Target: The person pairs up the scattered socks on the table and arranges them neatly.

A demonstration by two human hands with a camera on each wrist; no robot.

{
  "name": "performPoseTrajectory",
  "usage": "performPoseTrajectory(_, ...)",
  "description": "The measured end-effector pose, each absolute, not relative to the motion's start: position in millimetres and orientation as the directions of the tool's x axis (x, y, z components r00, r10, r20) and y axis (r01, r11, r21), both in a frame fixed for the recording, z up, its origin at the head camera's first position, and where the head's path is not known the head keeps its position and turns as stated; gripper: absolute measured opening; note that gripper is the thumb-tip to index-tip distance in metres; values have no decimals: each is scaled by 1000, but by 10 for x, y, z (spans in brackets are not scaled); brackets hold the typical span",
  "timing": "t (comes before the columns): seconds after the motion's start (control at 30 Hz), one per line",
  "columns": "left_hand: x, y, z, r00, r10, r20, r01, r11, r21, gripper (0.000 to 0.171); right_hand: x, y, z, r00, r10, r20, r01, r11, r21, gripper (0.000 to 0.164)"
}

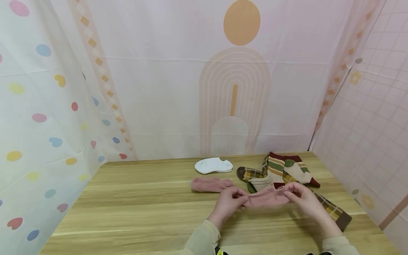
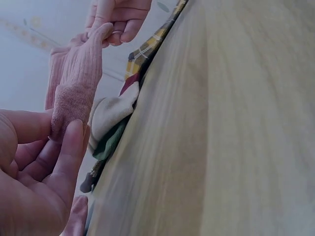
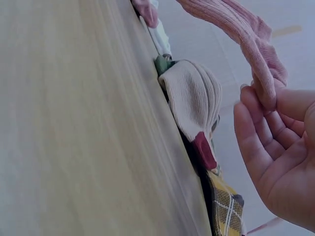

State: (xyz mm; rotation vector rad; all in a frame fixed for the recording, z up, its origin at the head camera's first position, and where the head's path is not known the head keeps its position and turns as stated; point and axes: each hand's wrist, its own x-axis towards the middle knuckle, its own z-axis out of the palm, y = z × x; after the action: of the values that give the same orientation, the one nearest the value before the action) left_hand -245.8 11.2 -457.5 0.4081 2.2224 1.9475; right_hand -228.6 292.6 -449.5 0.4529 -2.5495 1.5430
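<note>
A pink ribbed sock (image 1: 267, 197) is stretched between both hands, held just above the wooden table. My left hand (image 1: 227, 205) pinches its left end between thumb and fingers; in the left wrist view the sock (image 2: 78, 73) runs up from these fingers. At the other end, my right hand (image 1: 304, 201) pinches the sock, and in the right wrist view its thumb and index finger grip the fabric (image 3: 266, 78). Another pink sock (image 1: 211, 184) lies flat on the table, behind and left of the held one.
Behind the pink socks lies a white low-cut sock (image 1: 213, 165). A pile of patterned socks (image 1: 275, 170) in cream, green, maroon and plaid sits at the back right. One plaid sock (image 1: 334, 212) lies by the right forearm. Curtains (image 1: 159, 106) enclose the table (image 1: 127, 212).
</note>
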Motion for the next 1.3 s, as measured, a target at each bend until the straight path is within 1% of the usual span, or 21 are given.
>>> performPoseTrajectory(0.1,-2461,79,-4557,-951,302,67,95,81,992,4,-2283,2911,-4486,-941,-196,277,-335,407,-850,10)
performPoseTrajectory(0.2,-2464,43,-4532,-953,292,77,103,76,992,5,-2283,2895,-4474,-932,-216,291,-354,370,-859,11)
performPoseTrajectory(0.27,-2475,16,-4514,-951,294,95,121,71,990,6,-2289,2886,-4470,-923,-239,300,-368,326,-871,11)
performPoseTrajectory(0.43,-2501,-61,-4460,-939,311,145,173,64,983,4,-2323,2868,-4471,-890,-317,327,-390,161,-907,10)
performPoseTrajectory(0.6,-2492,-132,-4393,-937,311,157,191,83,978,6,-2350,2823,-4462,-853,-395,342,-379,15,-925,20)
performPoseTrajectory(0.73,-2486,-166,-4364,-938,307,162,195,81,977,6,-2368,2774,-4454,-814,-438,382,-380,-96,-920,24)
performPoseTrajectory(0.97,-2486,-218,-4349,-946,276,173,214,128,968,10,-2396,2672,-4446,-743,-499,446,-322,-318,-892,34)
performPoseTrajectory(1.07,-2477,-265,-4334,-947,266,180,220,129,967,10,-2402,2636,-4444,-724,-512,462,-315,-350,-882,35)
performPoseTrajectory(1.3,-2500,-345,-4305,-956,212,203,235,140,962,8,-2435,2556,-4458,-732,-506,456,-322,-332,-886,35)
